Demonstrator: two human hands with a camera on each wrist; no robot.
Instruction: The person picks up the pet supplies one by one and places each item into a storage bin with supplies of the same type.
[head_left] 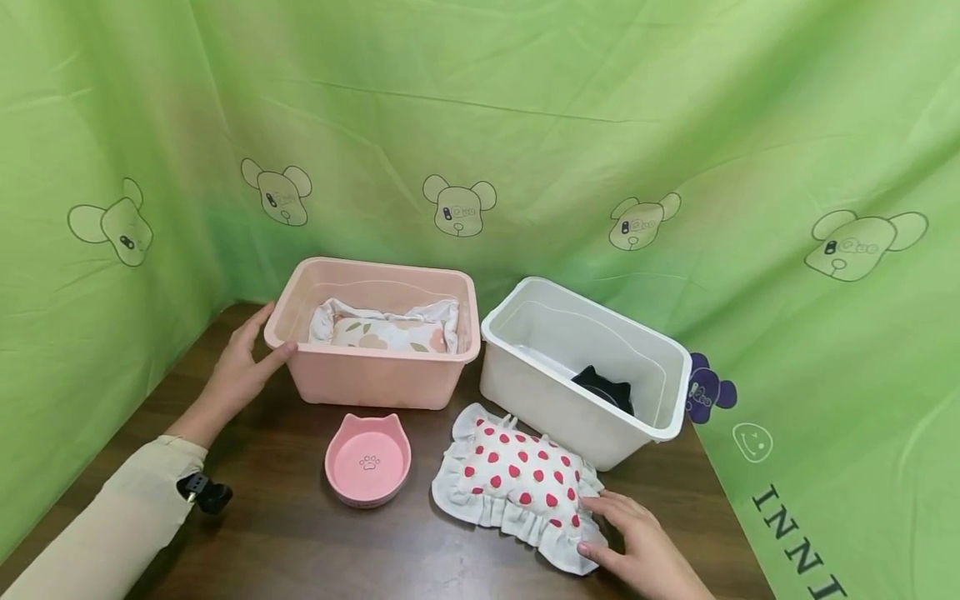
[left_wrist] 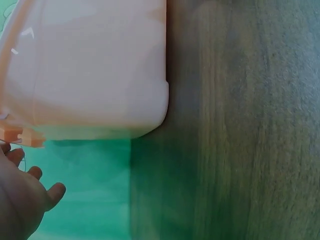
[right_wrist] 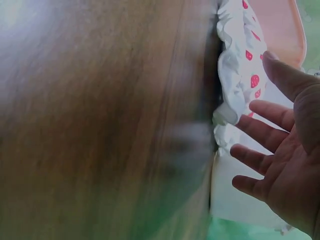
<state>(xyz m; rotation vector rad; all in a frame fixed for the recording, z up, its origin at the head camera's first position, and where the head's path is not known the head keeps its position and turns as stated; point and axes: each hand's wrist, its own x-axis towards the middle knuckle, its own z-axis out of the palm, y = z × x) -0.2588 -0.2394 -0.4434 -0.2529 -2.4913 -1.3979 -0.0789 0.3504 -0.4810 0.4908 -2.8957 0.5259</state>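
At the left end of a pink plastic bin (head_left: 378, 379), my left hand (head_left: 243, 358) has its thumb by the front rim corner and its fingers spread along the side. The left wrist view shows those fingers loosely extended beside the rim. Inside the bin lies a floral cushion (head_left: 390, 335) with white edging. My right hand (head_left: 637, 542) reaches the right edge of a small ruffled pillow (head_left: 517, 471), white with red strawberries, lying on the table. In the right wrist view the fingers (right_wrist: 260, 132) are straight and spread, fingertips right at the ruffle.
A white plastic bin (head_left: 555, 404) stands angled behind the pillow, with a black cat-eared dish (head_left: 606, 389) inside. Left of the pillow sits a pink cat-eared bowl (head_left: 367, 467) with a paw print. Green printed cloth (head_left: 465, 108) hangs around the dark wooden table (head_left: 292, 533).
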